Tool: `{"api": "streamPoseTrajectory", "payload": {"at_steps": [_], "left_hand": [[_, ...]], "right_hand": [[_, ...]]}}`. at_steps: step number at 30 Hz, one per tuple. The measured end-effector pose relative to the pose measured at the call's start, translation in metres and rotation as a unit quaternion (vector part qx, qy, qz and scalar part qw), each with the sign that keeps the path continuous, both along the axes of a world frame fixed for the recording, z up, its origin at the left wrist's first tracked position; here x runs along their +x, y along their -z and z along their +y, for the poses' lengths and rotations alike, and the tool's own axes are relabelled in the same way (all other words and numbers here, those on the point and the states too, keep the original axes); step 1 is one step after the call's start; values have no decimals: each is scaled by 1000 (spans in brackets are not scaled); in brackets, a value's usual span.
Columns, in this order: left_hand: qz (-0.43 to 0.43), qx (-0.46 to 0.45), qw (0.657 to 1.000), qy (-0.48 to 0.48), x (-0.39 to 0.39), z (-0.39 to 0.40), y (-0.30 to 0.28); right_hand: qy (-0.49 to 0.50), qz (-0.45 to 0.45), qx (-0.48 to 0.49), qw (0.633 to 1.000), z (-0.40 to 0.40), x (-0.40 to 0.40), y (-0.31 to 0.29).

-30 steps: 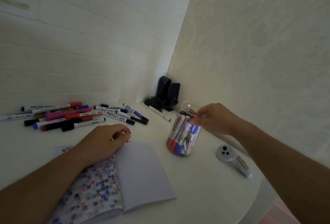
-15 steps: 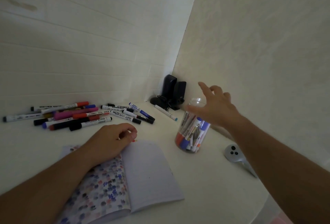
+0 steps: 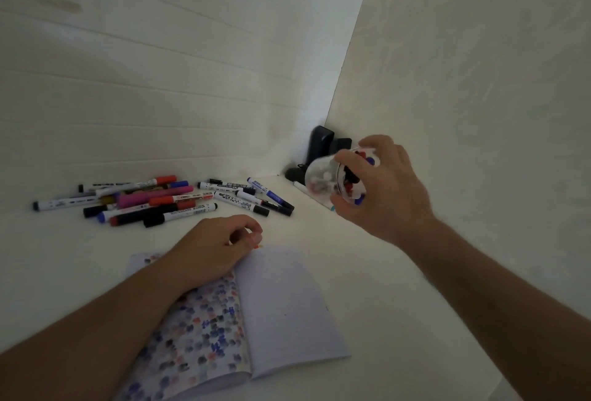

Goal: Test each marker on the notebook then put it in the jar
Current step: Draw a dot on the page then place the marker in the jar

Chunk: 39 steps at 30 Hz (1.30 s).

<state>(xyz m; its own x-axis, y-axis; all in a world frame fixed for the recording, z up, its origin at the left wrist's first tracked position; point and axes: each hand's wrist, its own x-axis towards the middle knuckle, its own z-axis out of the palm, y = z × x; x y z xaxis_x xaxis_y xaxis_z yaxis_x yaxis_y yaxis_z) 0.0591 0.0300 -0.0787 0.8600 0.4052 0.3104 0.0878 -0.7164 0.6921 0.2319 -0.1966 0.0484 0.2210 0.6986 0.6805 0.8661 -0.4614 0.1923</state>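
jar: clear jar [image 3: 323,180] lifted off the surface [image 3: 367,288], tilted, red and blue markers inside
right hand: right hand [image 3: 383,189] fingers [image 3: 350,160] curled round jar
left hand: left hand [image 3: 211,248] on open notebook [image 3: 281,301], fingertips pinching small orange-red piece
loose markers: pile of whiteboard markers [image 3: 166,200] beyond left hand, well left of jar

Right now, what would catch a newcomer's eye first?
The right hand grips a clear jar of markers, tilted in the air near the corner. A heap of loose markers lies at the back left, and the left hand rests on an open notebook.
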Motion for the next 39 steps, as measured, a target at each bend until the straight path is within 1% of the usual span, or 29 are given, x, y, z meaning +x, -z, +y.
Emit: {"api": "streamPoseTrajectory", "payload": {"at_steps": [2,3,5,7,8,11,15,21,23,26,29,36,39], "left_hand": [[0,4,1000,0,0,0,-1],[1,6,1000,-1,0,0,-1],[1,7,1000,0,0,1,-1],[2,7,1000,3,1,-1,-1],[5,9,1000,3,1,-1,-1],[7,12,1000,1,0,1,0],[4,9,1000,0,-1,-1,-2],[13,14,1000,3,0,0,-2],[16,13,1000,2,0,-1,-3],[13,9,1000,1,0,-1,-3],[13,7,1000,-1,-1,-1,-4],[6,-8,1000,-1,0,0,0],[6,-11,1000,-1,0,0,0]], "right_hand": [[-38,-62,36,997,-3,1,14],[-47,-74,42,995,-4,3,20],[-37,-68,66,995,-3,6,25],[4,-72,90,993,-3,9,27],[1,-77,92,993,-2,9,28],[-51,-62,86,993,4,7,25],[-31,-44,88,995,7,6,22],[-40,-28,65,997,9,6,19],[-38,2,57,998,8,4,13],[-28,113,37,992,3,9,-4],[-24,191,18,981,-5,23,-21],[11,303,-45,952,-18,53,-34],[29,321,-76,944,-21,58,-33]]}}
